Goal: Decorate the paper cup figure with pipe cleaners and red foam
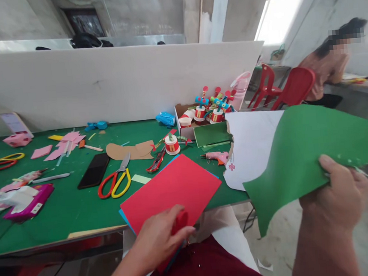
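My right hand (346, 188) pinches a large green sheet of paper (300, 145) between thumb and fingers. That sheet is curved, with a ragged right edge, and it hangs past the table's right side. Over the lower part of a red sheet of paper (178, 185) lies my left hand (164, 232), its thumb and index finger apart. Blue paper (124, 216) peeks out beneath the red sheet, which overhangs the front table edge. Behind the green sheet is a white sheet (251, 136) with a torn left edge and a small red logo, partly covered.
Scissors (118, 178), a black phone (93, 171), pliers (157, 161), a pink glue gun (217, 156) and a paper-cup figure (172, 144) lie on the green table (65, 217). A box (186, 131) holds more figures. A purple power strip (32, 205) is left. Another person (326, 65) sits far right.
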Demonstrator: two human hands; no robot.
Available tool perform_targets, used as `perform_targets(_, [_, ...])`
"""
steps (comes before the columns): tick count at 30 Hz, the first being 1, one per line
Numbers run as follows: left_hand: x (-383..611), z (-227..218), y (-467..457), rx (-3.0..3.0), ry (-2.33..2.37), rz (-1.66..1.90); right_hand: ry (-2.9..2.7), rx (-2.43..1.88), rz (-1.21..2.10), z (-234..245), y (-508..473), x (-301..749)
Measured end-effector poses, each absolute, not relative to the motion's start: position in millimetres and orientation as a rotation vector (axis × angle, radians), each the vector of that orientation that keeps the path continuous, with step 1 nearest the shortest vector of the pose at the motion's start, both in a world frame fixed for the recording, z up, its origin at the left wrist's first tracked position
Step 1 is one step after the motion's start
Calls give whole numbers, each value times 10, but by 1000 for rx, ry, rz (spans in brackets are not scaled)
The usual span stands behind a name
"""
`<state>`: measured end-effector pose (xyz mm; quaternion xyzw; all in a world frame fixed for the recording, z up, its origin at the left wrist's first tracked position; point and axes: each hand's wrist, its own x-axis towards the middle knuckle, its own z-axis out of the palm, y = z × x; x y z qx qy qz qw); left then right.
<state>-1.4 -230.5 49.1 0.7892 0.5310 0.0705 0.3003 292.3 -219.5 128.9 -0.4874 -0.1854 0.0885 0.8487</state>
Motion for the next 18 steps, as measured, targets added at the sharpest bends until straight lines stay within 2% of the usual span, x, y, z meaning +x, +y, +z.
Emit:
perform_targets(4, [-550, 429, -2420, 1791, 1664, 268, -343, -1112, 196, 1301, -2220, 2928])
perform_targets(8, [-779, 250, -2594, 1241, 1647, 229, -369, -1142, 250, 1281, -2174, 2894])
perform_targets(14, [-379, -128, -2692, 699, 1512, 763, -500, -1115, 422, 1329, -2004, 2626])
perform_targets(18, [-277, -144, -2709, 733, 1527, 1028, -641, -1090, 645, 1429, -1938, 2432])
